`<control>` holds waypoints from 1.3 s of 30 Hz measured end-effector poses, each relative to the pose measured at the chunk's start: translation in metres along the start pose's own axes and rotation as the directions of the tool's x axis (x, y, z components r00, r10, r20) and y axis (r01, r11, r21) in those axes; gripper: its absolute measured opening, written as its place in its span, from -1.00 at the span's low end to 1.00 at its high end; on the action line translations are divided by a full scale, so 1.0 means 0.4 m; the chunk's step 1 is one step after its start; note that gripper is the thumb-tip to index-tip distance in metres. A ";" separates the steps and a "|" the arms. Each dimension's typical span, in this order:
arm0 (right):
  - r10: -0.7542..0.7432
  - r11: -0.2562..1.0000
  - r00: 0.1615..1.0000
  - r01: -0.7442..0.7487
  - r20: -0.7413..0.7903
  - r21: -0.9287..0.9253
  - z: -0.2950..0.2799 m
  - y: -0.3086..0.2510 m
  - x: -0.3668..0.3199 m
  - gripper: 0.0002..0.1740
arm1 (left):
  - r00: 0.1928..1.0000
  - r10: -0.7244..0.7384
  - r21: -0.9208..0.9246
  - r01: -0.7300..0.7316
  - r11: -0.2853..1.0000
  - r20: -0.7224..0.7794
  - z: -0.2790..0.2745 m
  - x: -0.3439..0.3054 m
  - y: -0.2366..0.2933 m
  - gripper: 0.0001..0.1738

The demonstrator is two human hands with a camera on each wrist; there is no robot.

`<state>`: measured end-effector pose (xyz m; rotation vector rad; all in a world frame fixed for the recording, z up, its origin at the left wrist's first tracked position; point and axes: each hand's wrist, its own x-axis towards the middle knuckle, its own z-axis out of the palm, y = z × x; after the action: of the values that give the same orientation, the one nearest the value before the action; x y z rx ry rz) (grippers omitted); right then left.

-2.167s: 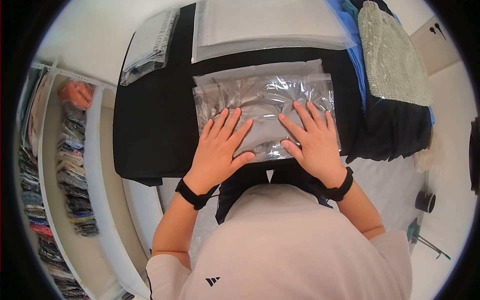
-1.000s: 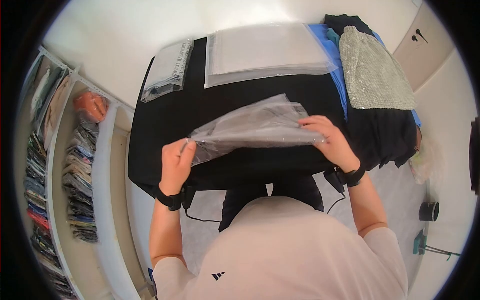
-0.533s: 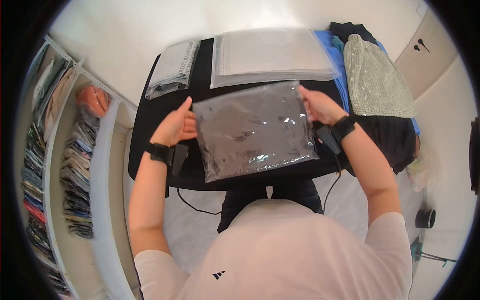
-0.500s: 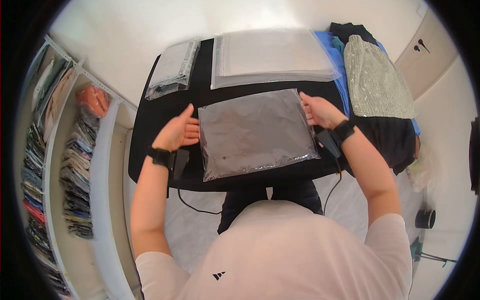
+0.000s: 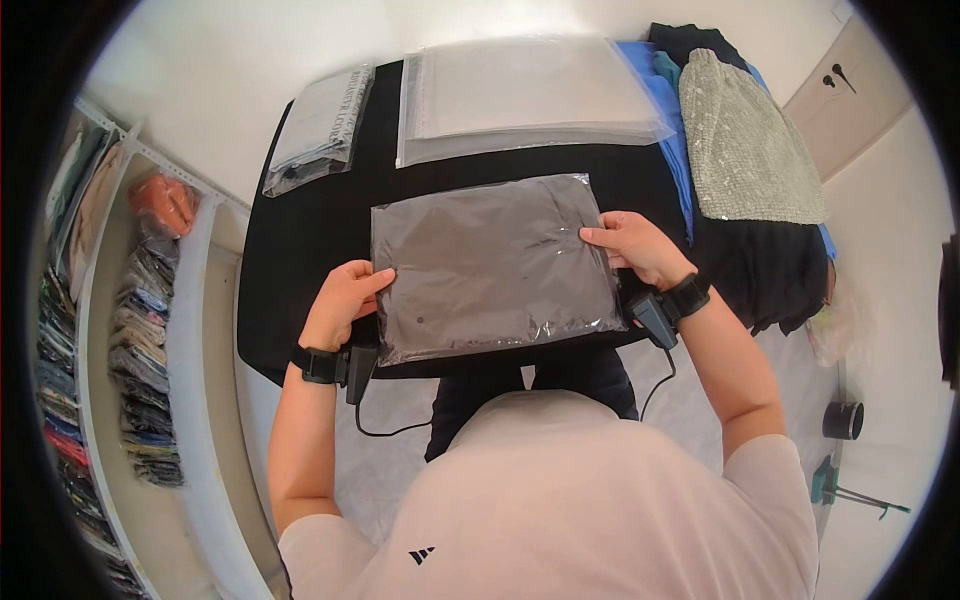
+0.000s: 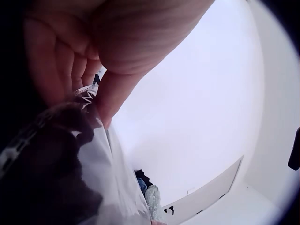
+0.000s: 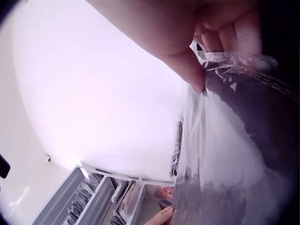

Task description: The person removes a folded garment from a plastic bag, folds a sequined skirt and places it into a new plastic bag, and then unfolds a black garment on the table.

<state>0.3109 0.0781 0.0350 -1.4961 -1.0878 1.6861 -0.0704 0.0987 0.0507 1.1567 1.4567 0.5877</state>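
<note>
A clear plastic garment bag [image 5: 495,262] with a folded dark grey garment inside is held up over the near side of the black-covered table. At its left edge my left hand [image 5: 342,302] pinches it, thumb on top and the other fingers beneath. My right hand [image 5: 642,250] grips the opposite edge the same way, its thumb pressing creases into the film. Both wrist views show the thumb of the left hand [image 6: 117,79] and of the right hand [image 7: 187,61] on the shiny film, the curled fingers partly behind it.
Behind the bag lies a stack of large clear plastic bags [image 5: 525,95]. A packaged item with printed lettering [image 5: 322,130] sits at the table's back left. A sequinned pale garment [image 5: 750,140] and dark cloth [image 5: 755,270] lie on the right. Shelves of bagged clothes [image 5: 150,350] stand at left.
Both hands, earlier pressed flat on the bag, have lifted it and turned it over, so a smoother face shows. Since half a second ago the thumbs have come down onto its side edges.
</note>
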 end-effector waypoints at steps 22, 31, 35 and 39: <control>-0.117 0.991 0.964 0.129 -0.240 0.035 0.035 0.053 -0.069 -0.75 | 0.953 -0.078 -0.551 0.235 0.801 0.294 0.054 -0.041 0.042 -0.62; -0.267 0.950 0.933 0.297 -0.243 0.099 0.042 0.079 -0.078 -0.76 | 0.910 0.020 -0.521 0.219 0.825 0.413 0.081 -0.066 0.053 -0.63; -0.294 0.947 0.917 0.318 -0.271 0.051 0.058 0.087 -0.077 -0.76 | 0.919 0.052 -0.612 0.218 0.760 0.392 0.063 -0.135 0.116 -0.65; -0.303 0.950 0.932 0.279 -0.198 -0.140 0.070 0.063 -0.113 -0.71 | 0.982 0.072 -0.670 0.064 0.740 0.174 0.009 -0.165 0.175 -0.76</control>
<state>0.2922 0.0223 0.0343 -1.4629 -1.2300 1.2463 -0.0517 0.0667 0.1397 0.6064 0.9369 0.8927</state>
